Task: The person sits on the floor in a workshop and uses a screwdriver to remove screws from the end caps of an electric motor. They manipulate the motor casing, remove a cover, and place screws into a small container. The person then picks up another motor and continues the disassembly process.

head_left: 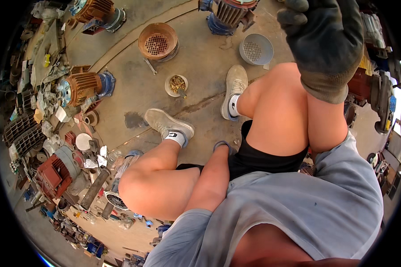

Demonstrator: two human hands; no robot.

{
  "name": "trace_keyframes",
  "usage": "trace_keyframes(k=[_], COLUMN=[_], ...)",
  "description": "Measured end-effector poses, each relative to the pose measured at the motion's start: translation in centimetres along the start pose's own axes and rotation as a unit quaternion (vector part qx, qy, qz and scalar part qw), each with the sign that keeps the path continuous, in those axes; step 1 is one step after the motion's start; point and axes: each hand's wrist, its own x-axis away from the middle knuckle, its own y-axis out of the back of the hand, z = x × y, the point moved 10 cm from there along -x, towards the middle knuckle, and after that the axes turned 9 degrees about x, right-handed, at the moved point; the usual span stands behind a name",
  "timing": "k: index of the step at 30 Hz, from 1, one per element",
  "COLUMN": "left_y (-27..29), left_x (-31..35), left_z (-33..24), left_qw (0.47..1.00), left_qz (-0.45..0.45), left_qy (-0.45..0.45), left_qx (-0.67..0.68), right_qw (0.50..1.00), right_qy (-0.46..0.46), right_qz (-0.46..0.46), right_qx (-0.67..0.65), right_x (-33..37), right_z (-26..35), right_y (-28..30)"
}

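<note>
"Up at the top right, how is the right hand [327, 42] held?"

"Raised in a dark work glove [321, 62], above the bent right knee [285, 75] as seen from here. Two digits curl at its left side; the others run off the top edge. Whether it grips anything, I cannot tell."

"And the left hand [231, 147]?"

"Its forearm [211, 182] slants down between the thighs. Just a bit of dark cuff shows beside the black shorts [272, 158]; the fingers are hidden, so I can't tell that grip either."

"What lies nearest the hands?"

"A grey perforated cover [263, 46], on the floor [200, 49] to the left of the raised hand. Near it, ahead of the shoes [165, 122], stands a pale bowl [168, 85] of small brassy pieces [177, 82], too tiny to name."

"Anything else cropped?"

"A finned motor [227, 18], cut by the top edge. Toward the left rim, the heaped parts [44, 98] are hard to separate."
</note>
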Motion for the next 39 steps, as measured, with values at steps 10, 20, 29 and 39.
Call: trace_keyframes(k=[10, 20, 29, 39], left_y=[8.1, 14.5, 15.3, 25.1], left_x=[1.9, 2.5, 4.9, 8.4], left_z=[-12.7, -25.8, -23.8, -23.4], left_qw=[0.988, 0.904, 0.658, 0.881], left_qz=[0.045, 0.04, 0.027, -0.182], left_qy=[-0.049, -0.143, -0.294, -0.348], left_qx=[-0.14, -0.401, -0.692, -0.265], right_qw=[0.965, 0.91, 0.816, 0.599], right_qy=[0.071, 0.296, 0.098, -0.269], right_qz=[-0.129, -0.203, -0.494, -0.225], right_qx=[0.216, 0.208, 0.284, 0.72], right_x=[-16.2, -9.9, 13.0, 11.3], right_z=[0.5, 13.9, 6.0, -18.2], right_y=[4.0, 8.4, 34.5, 40.7])
